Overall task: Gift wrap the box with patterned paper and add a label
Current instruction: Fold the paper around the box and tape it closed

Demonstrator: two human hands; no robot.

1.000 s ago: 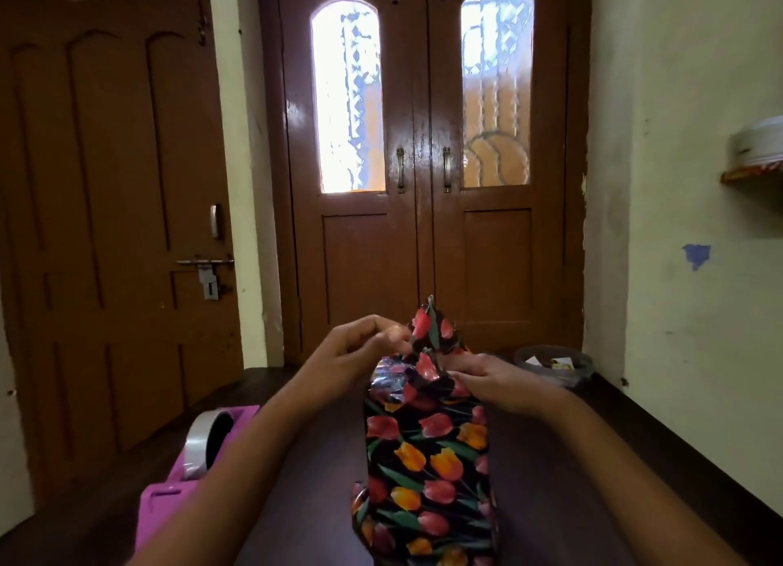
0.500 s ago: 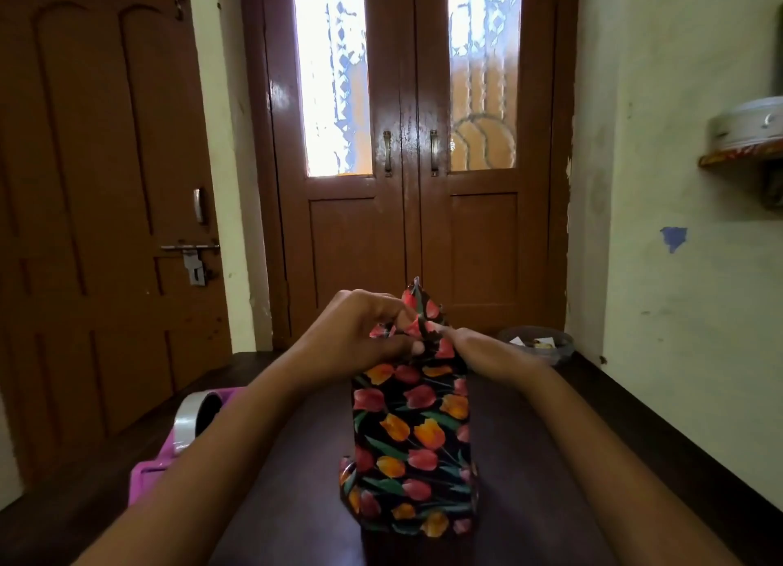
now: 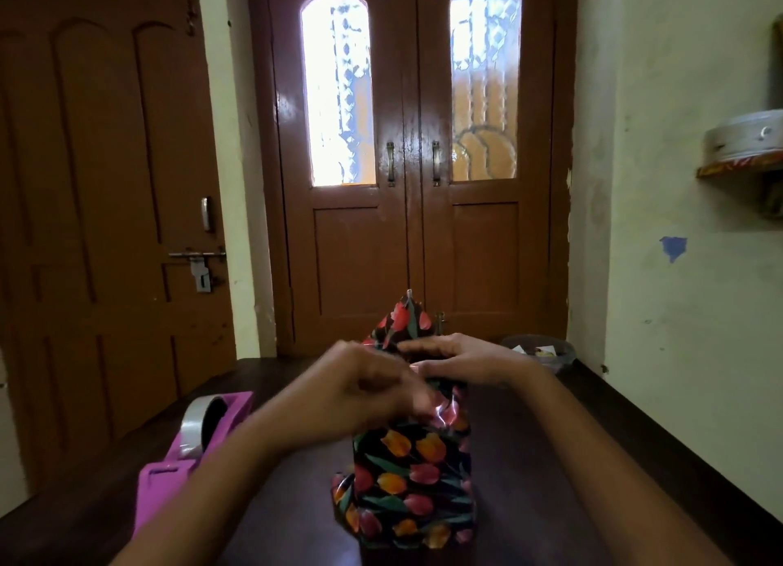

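While the left hand [image 3: 364,392] pinched paper and the right hand [image 3: 466,360] pressed flat-fingered, the pointed flap [image 3: 406,319] of the upright black tulip-wrapped box [image 3: 413,476] rose beyond.

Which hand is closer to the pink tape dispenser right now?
Left. The left hand is at the top of the wrapped box, on the side facing the pink tape dispenser; the right hand rests farther right.

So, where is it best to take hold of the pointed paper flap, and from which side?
Probably near the tip of the pointed flap, pinched from above. It stands upright at the far end of the wrapped box and narrows to a point, while the left hand and right hand sit at its base.
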